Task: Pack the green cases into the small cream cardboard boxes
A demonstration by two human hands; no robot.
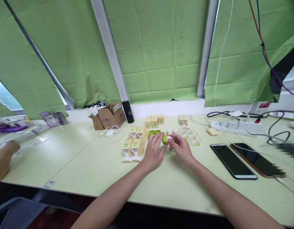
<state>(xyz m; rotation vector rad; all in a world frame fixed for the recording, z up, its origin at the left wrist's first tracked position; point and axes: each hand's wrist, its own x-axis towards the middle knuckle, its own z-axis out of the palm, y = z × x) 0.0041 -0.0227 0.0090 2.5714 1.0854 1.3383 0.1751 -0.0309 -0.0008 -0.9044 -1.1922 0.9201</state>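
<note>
Holding a small green case (pixel 165 139), both hands (pixel 153 151) meet over a pale table (pixel 180 187) before green curtains (pixel 158 47).

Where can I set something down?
Bare tabletop: between the forearms, between the right hand and the white-bordered phone, and left of the nearest opened cartons. Crowded: more cartons beyond the left hand, clear plastic pieces beyond the right, adapters on the power strip.
</note>
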